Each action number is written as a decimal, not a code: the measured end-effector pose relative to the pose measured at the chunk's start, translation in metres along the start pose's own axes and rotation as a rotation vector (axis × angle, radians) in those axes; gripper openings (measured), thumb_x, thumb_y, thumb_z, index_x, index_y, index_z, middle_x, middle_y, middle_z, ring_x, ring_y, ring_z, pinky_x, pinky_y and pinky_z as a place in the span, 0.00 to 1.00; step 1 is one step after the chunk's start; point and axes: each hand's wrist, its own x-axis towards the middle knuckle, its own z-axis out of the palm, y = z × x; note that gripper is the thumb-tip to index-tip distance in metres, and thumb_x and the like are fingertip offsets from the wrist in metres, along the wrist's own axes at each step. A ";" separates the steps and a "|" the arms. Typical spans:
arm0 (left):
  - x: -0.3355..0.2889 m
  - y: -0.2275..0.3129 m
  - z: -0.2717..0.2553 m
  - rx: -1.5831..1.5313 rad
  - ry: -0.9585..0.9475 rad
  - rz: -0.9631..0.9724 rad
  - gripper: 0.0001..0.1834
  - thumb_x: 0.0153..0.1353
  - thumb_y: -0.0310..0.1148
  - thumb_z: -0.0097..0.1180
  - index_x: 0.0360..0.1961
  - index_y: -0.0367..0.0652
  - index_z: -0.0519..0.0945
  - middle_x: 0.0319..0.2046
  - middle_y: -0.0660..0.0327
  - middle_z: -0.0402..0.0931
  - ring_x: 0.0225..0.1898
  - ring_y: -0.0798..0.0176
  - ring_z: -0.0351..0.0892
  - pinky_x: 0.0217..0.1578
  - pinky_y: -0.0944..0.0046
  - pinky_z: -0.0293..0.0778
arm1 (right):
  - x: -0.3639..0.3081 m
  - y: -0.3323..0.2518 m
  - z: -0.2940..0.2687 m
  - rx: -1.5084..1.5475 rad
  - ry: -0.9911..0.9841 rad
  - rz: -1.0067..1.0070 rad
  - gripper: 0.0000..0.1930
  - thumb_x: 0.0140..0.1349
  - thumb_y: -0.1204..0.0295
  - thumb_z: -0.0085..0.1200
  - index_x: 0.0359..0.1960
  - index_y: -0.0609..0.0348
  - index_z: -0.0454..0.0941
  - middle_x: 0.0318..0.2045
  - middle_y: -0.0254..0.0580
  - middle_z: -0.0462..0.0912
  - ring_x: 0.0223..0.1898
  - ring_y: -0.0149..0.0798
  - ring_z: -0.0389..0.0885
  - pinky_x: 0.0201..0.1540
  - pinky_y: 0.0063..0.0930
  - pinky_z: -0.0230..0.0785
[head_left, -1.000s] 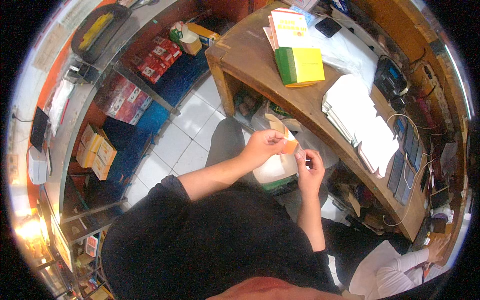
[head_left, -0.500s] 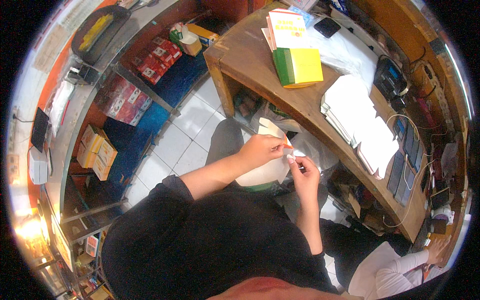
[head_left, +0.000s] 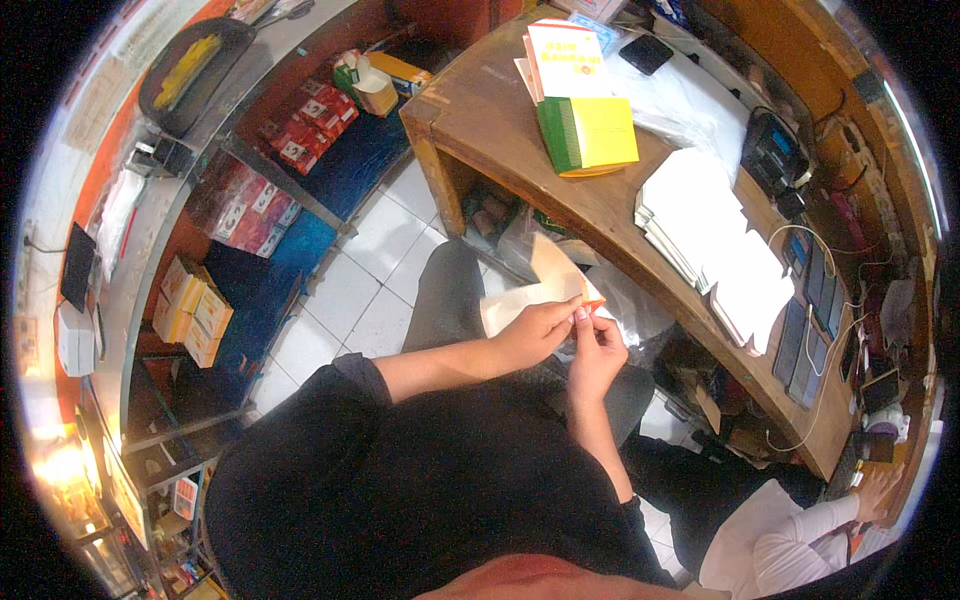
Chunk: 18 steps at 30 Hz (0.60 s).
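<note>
Folding carton: the thin card piece in front of you is pale cream on its broad faces, with a small orange-red patch showing at the edge by your fingertips; any print on it is too small to make out.
Panels: you have one cream flap standing up beyond your fingers and a wider cream panel spreading to the left, with a crease where they meet.
Place: you have it up off the desk, over your lap, between your dark-trousered left leg and the clear plastic by the desk's edge.
Left hand: your left hand pinches the carton's near right edge between thumb and fingers, its back partly covering the wide panel.
Right hand: your right hand meets it there, thumb and fingertips drawn together at the orange corner; how firmly they grip, you cannot tell from this view.
Card against grip: most of the card lies beyond and left of your fingertips, with only the orange corner poking out to the right.
Direction: the flap points away from you, leaning left; the wide panel runs leftward, its long axis roughly crosswise to your body.
</note>
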 end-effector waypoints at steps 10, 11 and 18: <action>-0.003 -0.036 -0.028 -0.544 0.282 -0.401 0.19 0.72 0.42 0.38 0.40 0.39 0.77 0.35 0.60 0.77 0.37 0.65 0.75 0.44 0.61 0.72 | 0.020 0.026 -0.019 -0.348 0.060 -0.138 0.21 0.67 0.67 0.48 0.59 0.64 0.67 0.51 0.52 0.75 0.55 0.48 0.71 0.60 0.37 0.60; -0.006 -0.028 -0.029 -0.707 0.295 -0.506 0.19 0.71 0.42 0.39 0.39 0.38 0.77 0.35 0.60 0.78 0.38 0.64 0.76 0.44 0.61 0.72 | 0.023 0.026 -0.026 -0.142 -0.127 0.073 0.21 0.69 0.68 0.47 0.61 0.63 0.64 0.52 0.50 0.76 0.56 0.43 0.71 0.61 0.35 0.60; -0.016 -0.066 -0.067 0.306 -0.310 -0.323 0.23 0.65 0.49 0.47 0.39 0.37 0.78 0.34 0.46 0.79 0.38 0.53 0.80 0.39 0.57 0.72 | 0.015 0.036 -0.049 -0.219 -0.356 0.000 0.13 0.68 0.76 0.48 0.53 0.60 0.69 0.44 0.42 0.79 0.46 0.31 0.75 0.50 0.24 0.67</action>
